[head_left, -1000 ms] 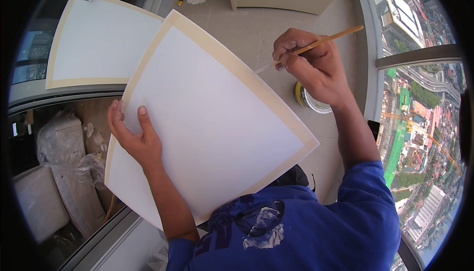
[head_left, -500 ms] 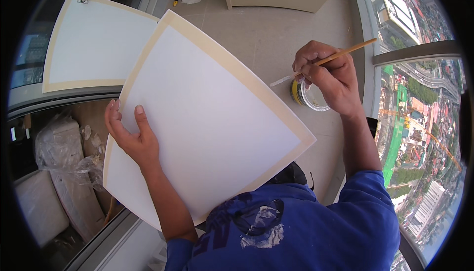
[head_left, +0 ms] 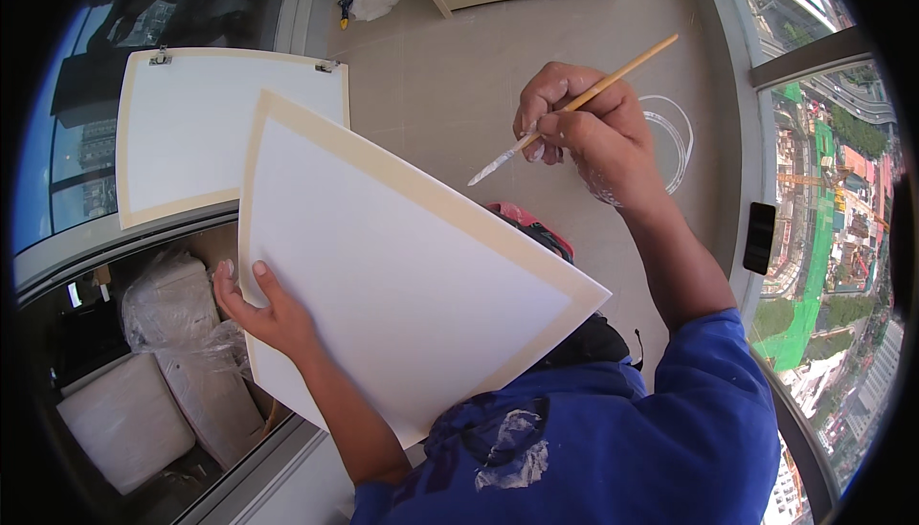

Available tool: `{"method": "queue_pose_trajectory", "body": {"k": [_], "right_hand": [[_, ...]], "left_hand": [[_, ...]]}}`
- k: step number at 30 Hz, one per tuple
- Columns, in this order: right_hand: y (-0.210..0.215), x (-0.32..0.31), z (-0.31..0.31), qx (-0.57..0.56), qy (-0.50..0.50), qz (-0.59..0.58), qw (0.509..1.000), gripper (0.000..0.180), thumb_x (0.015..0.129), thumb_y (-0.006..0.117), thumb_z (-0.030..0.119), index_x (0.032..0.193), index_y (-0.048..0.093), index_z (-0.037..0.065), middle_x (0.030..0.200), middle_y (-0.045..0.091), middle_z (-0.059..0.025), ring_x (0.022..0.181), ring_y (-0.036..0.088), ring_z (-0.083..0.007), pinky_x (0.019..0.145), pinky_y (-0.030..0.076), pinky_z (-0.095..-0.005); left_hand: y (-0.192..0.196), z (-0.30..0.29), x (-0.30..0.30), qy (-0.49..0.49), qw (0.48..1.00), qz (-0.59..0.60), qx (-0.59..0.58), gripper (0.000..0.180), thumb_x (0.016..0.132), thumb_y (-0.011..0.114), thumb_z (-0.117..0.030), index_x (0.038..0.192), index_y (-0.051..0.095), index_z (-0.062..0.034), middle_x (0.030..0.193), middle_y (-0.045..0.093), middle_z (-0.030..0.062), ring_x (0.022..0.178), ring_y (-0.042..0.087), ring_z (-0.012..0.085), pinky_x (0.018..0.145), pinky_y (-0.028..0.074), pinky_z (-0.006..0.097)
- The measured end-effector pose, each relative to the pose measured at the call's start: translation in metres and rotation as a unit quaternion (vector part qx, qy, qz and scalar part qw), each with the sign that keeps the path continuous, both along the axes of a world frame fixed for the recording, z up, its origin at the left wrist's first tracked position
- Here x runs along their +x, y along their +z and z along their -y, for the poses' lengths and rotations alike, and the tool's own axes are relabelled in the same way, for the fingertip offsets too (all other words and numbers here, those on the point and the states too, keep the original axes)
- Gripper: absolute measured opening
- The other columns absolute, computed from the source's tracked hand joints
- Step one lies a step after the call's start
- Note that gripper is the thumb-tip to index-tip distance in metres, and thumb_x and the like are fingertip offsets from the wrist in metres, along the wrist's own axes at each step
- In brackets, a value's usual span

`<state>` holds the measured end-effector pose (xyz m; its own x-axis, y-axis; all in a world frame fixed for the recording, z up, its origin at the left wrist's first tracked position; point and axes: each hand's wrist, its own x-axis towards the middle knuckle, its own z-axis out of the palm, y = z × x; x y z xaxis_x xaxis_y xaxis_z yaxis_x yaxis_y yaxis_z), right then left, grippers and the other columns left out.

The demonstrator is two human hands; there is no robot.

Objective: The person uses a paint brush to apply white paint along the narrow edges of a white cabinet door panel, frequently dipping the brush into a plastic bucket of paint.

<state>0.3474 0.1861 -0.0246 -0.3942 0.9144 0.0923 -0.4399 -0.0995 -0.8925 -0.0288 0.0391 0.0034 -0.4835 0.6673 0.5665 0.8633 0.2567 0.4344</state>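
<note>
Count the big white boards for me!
2: the near board under the left hand, and the back board by the window, partly covered. Others could be hidden underneath.

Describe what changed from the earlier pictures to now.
The right hand, with the brush, has moved left since half a second ago. The view has shifted, bringing the phone and the other board's second clip into full view. Nothing was taken hold of or let go; the left hand stays at the white board's left edge.

Left hand (head_left: 273, 314): you hold the cream-bordered board (head_left: 392, 267) at its left edge
Right hand (head_left: 593, 133): you grasp the paintbrush (head_left: 613, 79), white-coated bristles near the board's edge
Second board (head_left: 196, 133): two clips (head_left: 160, 57) along its far edge
</note>
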Motion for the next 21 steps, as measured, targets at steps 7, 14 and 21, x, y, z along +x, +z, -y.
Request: {"method": "queue_pose_trajectory", "body": {"k": [7, 14, 21], "right_hand": [[0.000, -0.024, -0.019, 0.032, 0.018, -0.024, 0.999, 0.014, 0.090, 0.058, 0.011, 0.090, 0.069, 0.003, 0.081, 0.067, -0.0020, 0.070, 0.061, -0.0072, 0.062, 0.047, -0.0242], [-0.001, -0.010, -0.018, 0.034, -0.051, 0.051, 0.997, 0.012, 0.096, 0.060, 0.012, 0.100, 0.067, 0.003, 0.085, 0.067, -0.0024, 0.077, 0.061, -0.0078, 0.068, 0.047, -0.0238], [-0.065, 0.082, 0.009, -0.040, -0.179, 0.299, 0.937, 0.013, 0.095, 0.063, 0.011, 0.100, 0.068, 0.000, 0.085, 0.072, -0.0053, 0.078, 0.066, -0.0108, 0.072, 0.053, -0.0283]], "left_hand": [[0.004, 0.002, 0.005, 0.001, 1.000, -0.024, -0.003, 0.046, 0.103, 0.064, -0.016, 0.142, 0.050, 0.0038, 0.148, 0.047, 0.0181, 0.143, 0.043, 0.0329, 0.121, 0.033, 0.048], [0.007, 0.001, 0.004, -0.019, 0.999, -0.040, 0.014, 0.043, 0.104, 0.066, -0.017, 0.138, 0.053, 0.0044, 0.147, 0.048, 0.0206, 0.143, 0.044, 0.0348, 0.121, 0.032, 0.050], [-0.001, -0.003, 0.000, -0.033, 0.999, -0.028, 0.028, 0.040, 0.104, 0.066, -0.017, 0.136, 0.055, 0.0043, 0.147, 0.048, 0.0208, 0.141, 0.045, 0.0345, 0.120, 0.034, 0.050]]}}
